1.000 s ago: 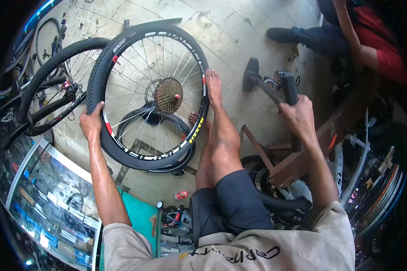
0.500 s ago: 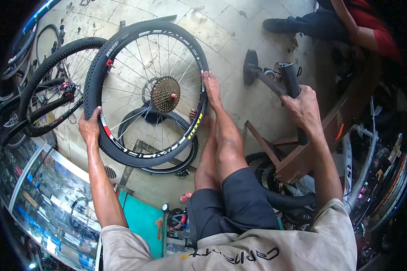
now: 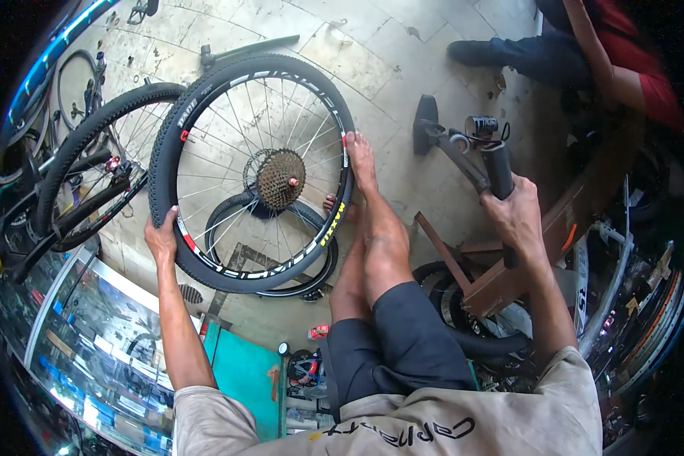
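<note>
My left hand [image 3: 162, 237] grips the left side of an upright-leaning bicycle wheel's knobbly black tyre [image 3: 167, 152], thumb near the rim. A rusty-looking cassette [image 3: 280, 178] sits at its hub, among thin spokes. My bare right foot [image 3: 363, 163] rests against the tyre's right side. My right hand [image 3: 515, 209] is closed on the thick black handle [image 3: 498, 169] of what looks like a floor pump, whose black base [image 3: 425, 125] stands on the tiles beyond it. A second wheel [image 3: 220, 235] shows behind the held one, partly hidden.
A bike with a black wheel [image 3: 68, 167] lies left, above a glass display case [image 3: 99, 327] and green board [image 3: 243, 380]. A brown metal frame [image 3: 479, 289] and stacked bike parts [image 3: 638, 304] are right. Another person [image 3: 615, 68] is at top right.
The wheel and pump handle have shifted slightly toward me, with both hands still gripping. My left hand now sits a little lower on the tyre than a second ago.
</note>
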The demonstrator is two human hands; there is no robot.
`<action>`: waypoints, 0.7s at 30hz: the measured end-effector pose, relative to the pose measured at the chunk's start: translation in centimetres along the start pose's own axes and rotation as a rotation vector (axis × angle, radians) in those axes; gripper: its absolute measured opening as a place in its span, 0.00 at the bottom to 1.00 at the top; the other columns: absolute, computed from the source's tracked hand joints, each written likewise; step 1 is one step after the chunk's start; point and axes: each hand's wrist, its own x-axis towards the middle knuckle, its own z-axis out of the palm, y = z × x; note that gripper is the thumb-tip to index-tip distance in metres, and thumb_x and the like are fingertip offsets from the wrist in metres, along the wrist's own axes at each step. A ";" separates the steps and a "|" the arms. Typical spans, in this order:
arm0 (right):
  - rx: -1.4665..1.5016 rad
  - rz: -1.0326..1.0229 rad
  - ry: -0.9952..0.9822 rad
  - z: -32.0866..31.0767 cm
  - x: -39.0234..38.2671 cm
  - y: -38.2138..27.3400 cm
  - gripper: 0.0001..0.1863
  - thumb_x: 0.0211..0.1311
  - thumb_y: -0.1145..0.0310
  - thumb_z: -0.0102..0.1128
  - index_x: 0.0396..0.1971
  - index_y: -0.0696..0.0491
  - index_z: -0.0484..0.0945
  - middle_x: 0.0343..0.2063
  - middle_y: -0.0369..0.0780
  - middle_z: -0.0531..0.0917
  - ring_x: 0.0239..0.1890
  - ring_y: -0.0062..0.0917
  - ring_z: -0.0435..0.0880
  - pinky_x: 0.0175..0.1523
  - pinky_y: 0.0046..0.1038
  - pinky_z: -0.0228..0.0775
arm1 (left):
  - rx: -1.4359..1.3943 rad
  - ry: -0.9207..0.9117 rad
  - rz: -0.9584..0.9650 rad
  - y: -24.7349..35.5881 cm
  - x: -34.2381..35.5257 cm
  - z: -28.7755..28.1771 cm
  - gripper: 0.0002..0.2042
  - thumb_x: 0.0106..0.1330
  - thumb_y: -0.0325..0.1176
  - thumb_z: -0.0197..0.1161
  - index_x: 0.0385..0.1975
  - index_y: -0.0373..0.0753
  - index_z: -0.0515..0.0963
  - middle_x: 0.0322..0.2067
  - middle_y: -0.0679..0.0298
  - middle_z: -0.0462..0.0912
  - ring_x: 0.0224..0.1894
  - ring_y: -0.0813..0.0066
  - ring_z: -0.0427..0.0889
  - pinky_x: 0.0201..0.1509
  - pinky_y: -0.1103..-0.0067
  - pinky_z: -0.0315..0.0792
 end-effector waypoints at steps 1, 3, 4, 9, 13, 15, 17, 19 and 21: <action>-0.011 0.021 -0.011 0.0 0.1 -0.3 0.18 0.46 0.62 0.64 0.28 0.64 0.78 0.16 0.50 0.78 0.20 0.40 0.79 0.35 0.39 0.74 | 0.000 -0.015 -0.008 -0.3 -0.1 0.0 0.26 0.59 0.49 0.72 0.44 0.28 0.82 0.36 0.56 0.87 0.38 0.66 0.82 0.49 0.72 0.73; -0.049 0.026 -0.012 0.1 0.4 -0.7 0.18 0.46 0.62 0.64 0.28 0.64 0.78 0.16 0.51 0.79 0.21 0.41 0.80 0.35 0.39 0.74 | -0.022 -0.020 -0.069 -0.6 0.1 0.2 0.26 0.58 0.49 0.73 0.43 0.29 0.82 0.37 0.53 0.87 0.39 0.64 0.84 0.50 0.70 0.74; -0.074 0.021 -0.011 0.2 0.3 -0.7 0.19 0.46 0.61 0.64 0.28 0.64 0.79 0.16 0.51 0.79 0.21 0.42 0.80 0.35 0.39 0.75 | -0.017 -0.002 -0.015 -0.8 0.2 0.2 0.26 0.58 0.49 0.73 0.43 0.29 0.82 0.37 0.53 0.87 0.39 0.63 0.84 0.50 0.70 0.74; -0.061 -0.016 0.026 0.7 -1.5 0.9 0.20 0.47 0.60 0.64 0.26 0.67 0.79 0.17 0.51 0.81 0.21 0.38 0.83 0.34 0.37 0.75 | -0.012 0.018 -0.010 -1.3 0.9 0.6 0.27 0.58 0.51 0.72 0.45 0.30 0.82 0.38 0.52 0.87 0.41 0.59 0.85 0.52 0.69 0.74; -0.047 -0.003 0.033 0.7 -2.1 2.4 0.18 0.48 0.61 0.63 0.24 0.65 0.78 0.15 0.43 0.79 0.19 0.29 0.79 0.31 0.34 0.72 | 0.017 0.058 0.063 -1.8 1.0 0.8 0.29 0.57 0.53 0.72 0.45 0.29 0.82 0.38 0.50 0.88 0.40 0.58 0.86 0.51 0.67 0.75; -0.053 0.009 0.043 0.7 -2.0 2.7 0.17 0.49 0.61 0.62 0.23 0.63 0.79 0.15 0.40 0.78 0.19 0.25 0.77 0.29 0.33 0.71 | 0.022 0.069 0.076 -2.1 0.7 0.8 0.30 0.57 0.53 0.72 0.44 0.28 0.82 0.37 0.49 0.88 0.39 0.57 0.86 0.50 0.67 0.75; -0.067 -0.016 0.042 0.7 -1.8 2.7 0.17 0.50 0.62 0.62 0.23 0.64 0.79 0.15 0.41 0.79 0.20 0.25 0.78 0.30 0.32 0.72 | 0.018 0.068 0.069 -2.3 0.4 0.8 0.30 0.57 0.54 0.72 0.44 0.28 0.82 0.36 0.49 0.88 0.39 0.56 0.87 0.50 0.67 0.76; -0.088 -0.022 0.042 0.7 -1.7 2.6 0.18 0.49 0.62 0.63 0.24 0.65 0.79 0.16 0.44 0.80 0.21 0.28 0.81 0.32 0.34 0.73 | 0.013 0.064 0.073 -2.4 0.0 0.9 0.30 0.57 0.53 0.73 0.44 0.28 0.82 0.36 0.49 0.88 0.39 0.55 0.87 0.50 0.67 0.76; -0.116 -0.016 0.045 0.8 -1.8 2.4 0.19 0.48 0.61 0.64 0.27 0.67 0.80 0.16 0.49 0.81 0.22 0.33 0.84 0.35 0.36 0.76 | -0.025 0.062 0.078 -2.6 -0.3 0.8 0.29 0.57 0.53 0.72 0.44 0.28 0.82 0.37 0.49 0.88 0.40 0.54 0.87 0.50 0.66 0.76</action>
